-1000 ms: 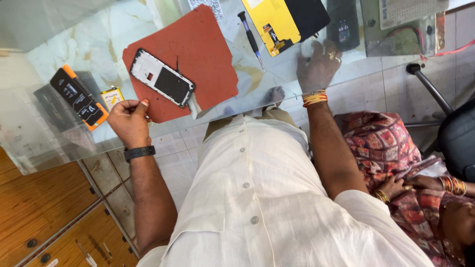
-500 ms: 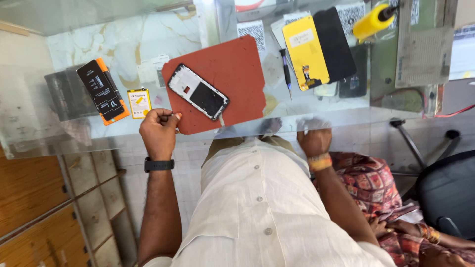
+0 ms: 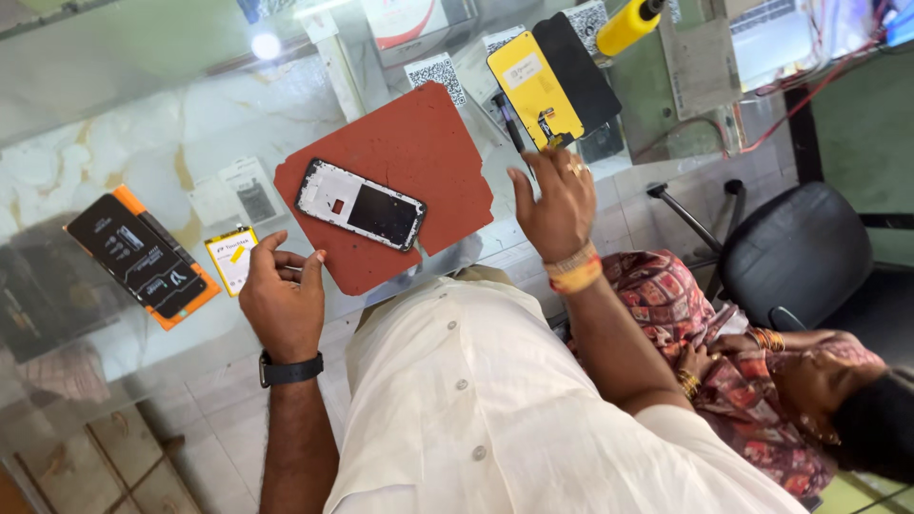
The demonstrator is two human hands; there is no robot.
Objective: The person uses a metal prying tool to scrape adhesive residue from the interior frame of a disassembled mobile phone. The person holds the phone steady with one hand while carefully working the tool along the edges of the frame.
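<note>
A phone frame (image 3: 360, 204) with a black screen lies on a red-brown mat (image 3: 409, 133) on the glass counter (image 3: 143, 124). My left hand (image 3: 281, 300), with a black wristband, rests at the mat's near left corner with its fingers curled in; I see nothing in it. Its fingertips are next to a small yellow packet (image 3: 231, 257). My right hand (image 3: 554, 202), with bangles at the wrist, hovers with spread fingers just right of the mat. It is below a dark pen (image 3: 509, 128) and a yellow-backed display panel (image 3: 536, 90), and it holds nothing.
A black and orange box (image 3: 143, 255) lies at the left. A black panel (image 3: 578, 65), a yellow bottle (image 3: 626, 27) and wired gear (image 3: 762, 48) sit at the back right. A black chair (image 3: 800, 252) and a seated person in patterned clothes (image 3: 752, 381) are on my right.
My right hand has lifted from the counter's near edge and moved up toward the pen, fingers spreading. My left hand stays by the mat's corner. The camera has shifted.
</note>
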